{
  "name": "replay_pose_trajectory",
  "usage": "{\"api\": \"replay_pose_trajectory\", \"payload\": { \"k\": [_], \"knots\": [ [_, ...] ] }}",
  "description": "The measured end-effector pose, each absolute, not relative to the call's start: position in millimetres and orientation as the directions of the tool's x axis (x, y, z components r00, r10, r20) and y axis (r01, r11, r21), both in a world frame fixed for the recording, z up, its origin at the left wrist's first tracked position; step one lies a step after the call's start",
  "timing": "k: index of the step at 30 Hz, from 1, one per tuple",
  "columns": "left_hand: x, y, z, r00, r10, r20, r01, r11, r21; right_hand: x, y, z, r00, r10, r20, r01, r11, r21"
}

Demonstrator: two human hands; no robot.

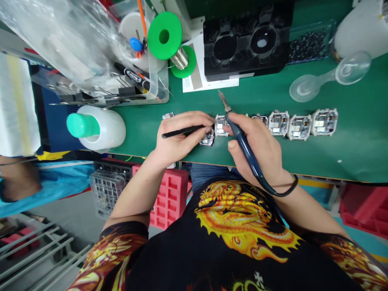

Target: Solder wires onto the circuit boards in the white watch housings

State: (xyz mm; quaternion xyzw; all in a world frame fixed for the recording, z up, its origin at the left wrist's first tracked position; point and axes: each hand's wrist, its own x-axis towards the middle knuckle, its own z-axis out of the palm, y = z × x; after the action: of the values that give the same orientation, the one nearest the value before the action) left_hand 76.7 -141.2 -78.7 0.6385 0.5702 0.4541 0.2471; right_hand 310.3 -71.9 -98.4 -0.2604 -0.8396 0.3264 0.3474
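My left hand (178, 135) is closed around black tweezers (182, 131), whose tips reach toward the small square circuit modules. A soldering iron (245, 147) with a dark blue handle is gripped in my right hand (260, 149); its metal tip points up and away over the green mat. Between my hands lie a white-framed module (221, 126) and a darker-edged one (207, 138), partly covered by my fingers. To the right of my right hand, several more modules (299, 127) stand in a row. Another board (168, 115) shows just behind my left hand.
A green solder spool (165, 35) stands behind, beside a clear bin (160, 87) of tools. A black tray (248, 44), a tray of small dark parts (312, 42) and a clear plastic piece (306, 87) lie at the back. A white bottle (109, 129) stands left. A co-worker's arm (21, 180) shows far left.
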Motion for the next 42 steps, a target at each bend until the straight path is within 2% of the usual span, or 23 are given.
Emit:
{"api": "replay_pose_trajectory", "payload": {
  "k": [14,31,42],
  "knots": [
    [69,-135,-74,0.087,0.930,0.357,0.558,-0.343,0.756,309,-70,-100,-0.617,0.649,0.445,0.199,0.675,-0.710],
    [60,-134,-67,0.248,0.917,0.312,0.598,-0.398,0.695,308,-71,-99,-0.623,0.656,0.427,0.218,0.669,-0.711],
    [59,-133,-64,0.226,0.935,0.271,0.604,-0.353,0.714,309,-72,-100,-0.622,0.658,0.425,0.216,0.666,-0.714]
  ]
}}
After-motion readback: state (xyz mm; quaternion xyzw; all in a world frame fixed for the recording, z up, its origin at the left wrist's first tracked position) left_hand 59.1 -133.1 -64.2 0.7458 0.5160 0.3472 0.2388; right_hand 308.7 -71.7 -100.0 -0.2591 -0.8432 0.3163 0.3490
